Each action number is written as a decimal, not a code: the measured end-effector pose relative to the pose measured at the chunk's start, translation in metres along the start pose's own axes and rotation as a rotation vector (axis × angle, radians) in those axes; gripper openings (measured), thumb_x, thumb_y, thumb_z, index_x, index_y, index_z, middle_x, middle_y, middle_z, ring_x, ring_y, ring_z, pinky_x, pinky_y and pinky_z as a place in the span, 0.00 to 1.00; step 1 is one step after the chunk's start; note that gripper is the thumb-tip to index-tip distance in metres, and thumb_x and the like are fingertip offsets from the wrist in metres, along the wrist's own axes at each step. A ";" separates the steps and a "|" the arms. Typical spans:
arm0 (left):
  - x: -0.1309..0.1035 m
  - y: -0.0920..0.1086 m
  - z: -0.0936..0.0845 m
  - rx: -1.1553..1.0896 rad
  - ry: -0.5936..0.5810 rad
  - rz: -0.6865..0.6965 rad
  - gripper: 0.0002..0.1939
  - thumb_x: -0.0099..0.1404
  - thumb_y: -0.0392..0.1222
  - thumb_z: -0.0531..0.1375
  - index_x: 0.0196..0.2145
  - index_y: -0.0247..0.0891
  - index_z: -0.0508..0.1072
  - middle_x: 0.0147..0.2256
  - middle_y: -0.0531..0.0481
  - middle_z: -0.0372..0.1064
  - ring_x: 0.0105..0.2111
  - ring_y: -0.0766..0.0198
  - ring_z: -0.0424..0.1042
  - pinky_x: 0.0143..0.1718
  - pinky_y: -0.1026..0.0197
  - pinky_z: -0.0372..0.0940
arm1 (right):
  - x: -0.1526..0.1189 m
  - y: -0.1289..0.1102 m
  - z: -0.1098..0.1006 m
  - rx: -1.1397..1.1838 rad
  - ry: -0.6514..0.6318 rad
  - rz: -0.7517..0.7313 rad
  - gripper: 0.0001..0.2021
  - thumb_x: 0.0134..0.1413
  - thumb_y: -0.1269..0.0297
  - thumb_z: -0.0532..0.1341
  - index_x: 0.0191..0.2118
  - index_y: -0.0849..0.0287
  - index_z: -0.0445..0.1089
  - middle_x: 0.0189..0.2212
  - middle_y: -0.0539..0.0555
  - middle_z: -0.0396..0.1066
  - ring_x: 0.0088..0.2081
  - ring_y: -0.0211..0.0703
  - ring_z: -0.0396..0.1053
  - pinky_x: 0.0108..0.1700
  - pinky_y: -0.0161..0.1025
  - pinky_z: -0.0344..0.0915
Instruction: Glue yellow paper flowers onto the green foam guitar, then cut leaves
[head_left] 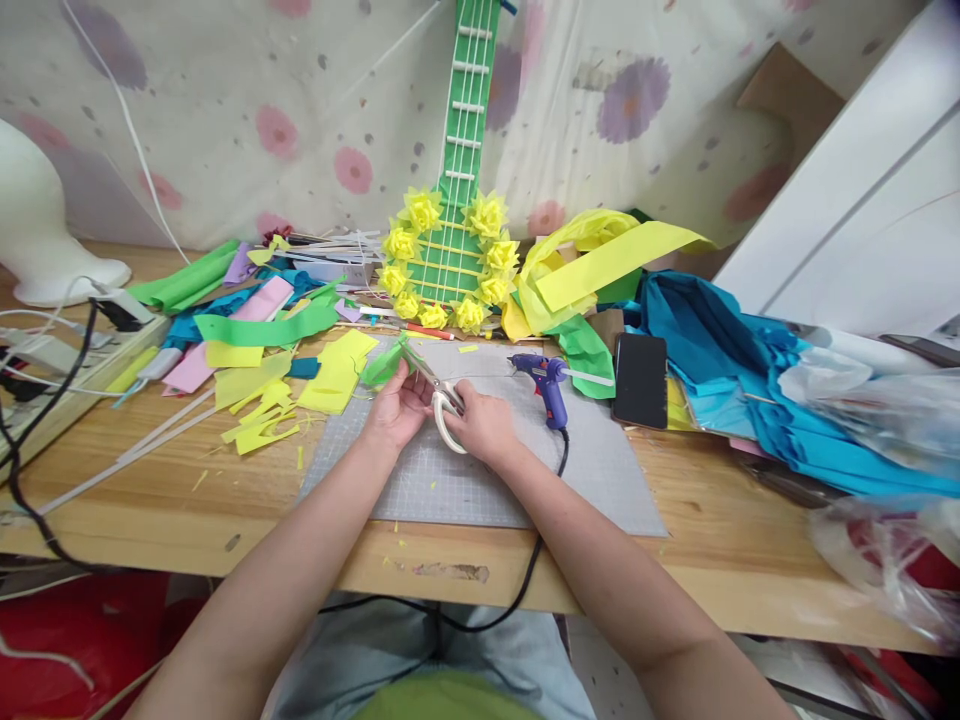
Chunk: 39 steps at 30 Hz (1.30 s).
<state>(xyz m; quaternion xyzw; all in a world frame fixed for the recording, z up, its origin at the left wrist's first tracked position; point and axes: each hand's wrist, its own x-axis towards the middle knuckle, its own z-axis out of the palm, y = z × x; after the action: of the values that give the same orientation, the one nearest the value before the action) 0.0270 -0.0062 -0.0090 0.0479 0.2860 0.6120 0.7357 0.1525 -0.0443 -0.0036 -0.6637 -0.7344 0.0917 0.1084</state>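
My right hand [484, 425] is closed around the white handles of a pair of scissors [448, 415], whose blades point up and left. The blades meet a small piece of green crepe paper [384, 364]. Pinched in the fingers of my left hand [399, 405] is that green paper, just left of the scissors. Both hands are over a grey cutting mat [480, 490]. Behind them a green paper guitar [452, 250] stands upright, with white strings and a ring of yellow paper flowers [486, 215].
A purple glue gun [550, 385] lies right of my hands, its black cord running off the table's front edge. Beyond it are a phone [640, 380] and blue crepe paper [697, 340]. Yellow paper scraps [259, 415] and a power strip [112, 345] are on the left.
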 end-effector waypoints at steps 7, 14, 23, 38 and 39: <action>0.002 0.000 -0.001 -0.027 0.012 -0.003 0.07 0.63 0.35 0.56 0.29 0.34 0.72 0.24 0.52 0.73 0.26 0.71 0.72 0.34 0.67 0.67 | 0.001 0.003 0.001 0.015 0.015 0.001 0.21 0.54 0.44 0.50 0.40 0.56 0.65 0.31 0.54 0.75 0.32 0.45 0.71 0.29 0.36 0.50; 0.001 0.003 0.000 0.013 0.044 0.011 0.05 0.61 0.32 0.58 0.27 0.33 0.71 0.24 0.51 0.72 0.27 0.72 0.72 0.34 0.68 0.68 | 0.002 0.006 -0.001 0.067 0.008 0.016 0.25 0.54 0.39 0.46 0.39 0.56 0.64 0.31 0.55 0.74 0.32 0.46 0.70 0.28 0.36 0.49; -0.004 0.002 -0.001 0.444 -0.061 0.232 0.07 0.46 0.32 0.65 0.25 0.34 0.71 0.24 0.55 0.71 0.25 0.70 0.70 0.30 0.65 0.67 | 0.001 0.023 -0.016 0.290 -0.088 -0.018 0.20 0.54 0.43 0.49 0.39 0.55 0.58 0.29 0.51 0.70 0.32 0.43 0.68 0.30 0.34 0.53; -0.001 0.007 -0.006 0.568 -0.185 0.261 0.14 0.43 0.38 0.68 0.30 0.35 0.73 0.30 0.52 0.74 0.28 0.67 0.71 0.30 0.64 0.69 | -0.004 0.023 -0.017 0.166 -0.090 -0.074 0.23 0.54 0.40 0.48 0.39 0.56 0.61 0.30 0.52 0.72 0.32 0.43 0.69 0.29 0.35 0.51; -0.002 0.007 -0.006 0.576 -0.187 0.255 0.14 0.42 0.38 0.68 0.30 0.35 0.73 0.30 0.52 0.74 0.29 0.67 0.72 0.30 0.64 0.69 | -0.004 0.024 -0.017 0.164 -0.095 -0.071 0.23 0.54 0.40 0.47 0.39 0.56 0.61 0.30 0.52 0.72 0.32 0.43 0.69 0.29 0.35 0.51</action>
<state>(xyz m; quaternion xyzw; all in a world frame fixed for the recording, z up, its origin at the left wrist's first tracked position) 0.0183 -0.0076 -0.0102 0.3456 0.3704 0.5860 0.6325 0.1806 -0.0461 0.0060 -0.6209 -0.7520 0.1790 0.1304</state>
